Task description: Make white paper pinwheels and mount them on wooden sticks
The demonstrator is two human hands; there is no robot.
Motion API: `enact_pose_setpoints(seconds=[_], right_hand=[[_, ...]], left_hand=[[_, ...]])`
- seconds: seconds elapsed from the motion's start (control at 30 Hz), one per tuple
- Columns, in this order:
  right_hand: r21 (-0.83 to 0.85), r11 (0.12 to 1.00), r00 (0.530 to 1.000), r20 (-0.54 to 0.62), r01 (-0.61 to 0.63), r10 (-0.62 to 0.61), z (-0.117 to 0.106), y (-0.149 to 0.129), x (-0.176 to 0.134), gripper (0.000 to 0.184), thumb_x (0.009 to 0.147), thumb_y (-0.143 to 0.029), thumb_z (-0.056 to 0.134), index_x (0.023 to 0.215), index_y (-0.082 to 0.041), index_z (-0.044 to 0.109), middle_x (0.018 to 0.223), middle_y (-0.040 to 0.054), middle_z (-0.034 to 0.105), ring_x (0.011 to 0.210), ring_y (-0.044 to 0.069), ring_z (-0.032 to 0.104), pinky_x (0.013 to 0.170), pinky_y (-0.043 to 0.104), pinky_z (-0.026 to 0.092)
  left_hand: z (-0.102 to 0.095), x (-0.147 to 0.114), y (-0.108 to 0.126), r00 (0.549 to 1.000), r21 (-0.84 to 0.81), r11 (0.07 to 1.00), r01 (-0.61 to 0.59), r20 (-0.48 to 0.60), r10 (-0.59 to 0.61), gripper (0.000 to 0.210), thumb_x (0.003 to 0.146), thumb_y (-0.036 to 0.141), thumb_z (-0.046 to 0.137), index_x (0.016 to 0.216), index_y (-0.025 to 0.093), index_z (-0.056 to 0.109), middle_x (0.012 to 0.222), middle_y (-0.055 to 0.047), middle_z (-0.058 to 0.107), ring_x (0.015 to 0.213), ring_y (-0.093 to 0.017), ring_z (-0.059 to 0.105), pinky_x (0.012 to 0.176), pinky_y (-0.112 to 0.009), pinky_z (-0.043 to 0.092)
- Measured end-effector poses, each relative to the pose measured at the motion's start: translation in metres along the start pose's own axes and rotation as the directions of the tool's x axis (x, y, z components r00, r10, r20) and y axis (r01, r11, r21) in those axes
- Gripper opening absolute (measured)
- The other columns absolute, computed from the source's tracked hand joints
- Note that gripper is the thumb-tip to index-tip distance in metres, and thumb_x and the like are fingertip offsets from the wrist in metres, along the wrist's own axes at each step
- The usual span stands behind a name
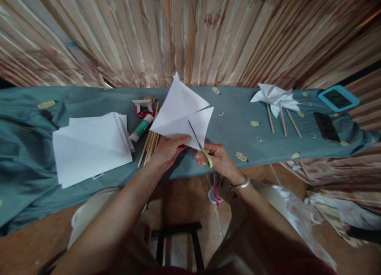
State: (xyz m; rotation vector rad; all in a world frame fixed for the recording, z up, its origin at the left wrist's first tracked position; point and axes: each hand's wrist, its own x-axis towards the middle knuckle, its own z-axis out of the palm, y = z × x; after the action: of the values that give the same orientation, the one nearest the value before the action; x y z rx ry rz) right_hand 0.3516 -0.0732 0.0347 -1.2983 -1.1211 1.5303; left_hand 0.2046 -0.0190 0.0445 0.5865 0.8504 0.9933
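My left hand point(172, 150) pinches the lower edge of a white sheet of paper point(181, 104), thumb on top. A slit runs into the sheet from its right side, parting it into two flaps there. Closed around the pale green handles of a pair of scissors point(205, 151) is my right hand point(218, 158). One dark blade lies over the paper's lower flap; the other blade is hidden beneath the sheet. Just left of the paper, thin wooden sticks point(151, 146) lie in a bundle, partly covered by my left hand and the sheet.
A stack of white paper point(92, 148) sits at left, near a green glue stick point(141, 128) and a small red box point(144, 108) of dark pieces. Paper pinwheels point(276, 96) on sticks, a phone point(326, 127) and a blue-framed device point(338, 98) lie right on the cloth-covered table point(232, 128).
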Motion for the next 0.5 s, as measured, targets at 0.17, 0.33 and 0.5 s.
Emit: enact_pose_setpoints(seconds=[0.17,0.33,0.5], right_hand=[[0.002,1.000,1.000,-0.005,-0.003,0.003,-0.0002,0.0015,-0.0001,0.041,0.054,-0.050,0.085,0.071,-0.016,0.069,0.051,-0.0040,0.057,0.046,0.007,0.048,0.044,0.019,0.036],[-0.011,1.000,1.000,-0.003,0.004,-0.004,-0.0001,0.0019,-0.0001,0.041,0.056,-0.051,0.084,0.074,-0.016,0.070,0.052,-0.0037,0.057,0.046,0.006,0.047,0.046,0.019,0.037],[-0.024,1.000,1.000,0.002,-0.006,0.006,0.0000,0.0009,0.0009,0.042,0.056,-0.053,0.084,0.071,-0.016,0.069,0.052,-0.0036,0.057,0.046,0.007,0.047,0.045,0.019,0.036]], left_hand=[[-0.0011,-0.0001,-0.0009,1.000,0.004,1.000,-0.012,0.014,0.012,0.024,0.047,0.015,0.081,0.067,0.013,0.068,0.070,-0.001,0.070,0.065,-0.016,0.063,0.064,-0.030,0.054],[0.0004,-0.0009,0.0003,1.000,0.005,1.000,-0.012,0.011,0.012,0.023,0.047,0.014,0.080,0.066,0.013,0.067,0.068,0.000,0.069,0.064,-0.015,0.063,0.062,-0.028,0.054],[0.0023,-0.0013,0.0017,1.000,0.000,1.000,-0.007,0.012,0.007,0.023,0.046,0.013,0.080,0.064,0.013,0.064,0.066,0.000,0.068,0.060,-0.014,0.062,0.057,-0.027,0.053]])
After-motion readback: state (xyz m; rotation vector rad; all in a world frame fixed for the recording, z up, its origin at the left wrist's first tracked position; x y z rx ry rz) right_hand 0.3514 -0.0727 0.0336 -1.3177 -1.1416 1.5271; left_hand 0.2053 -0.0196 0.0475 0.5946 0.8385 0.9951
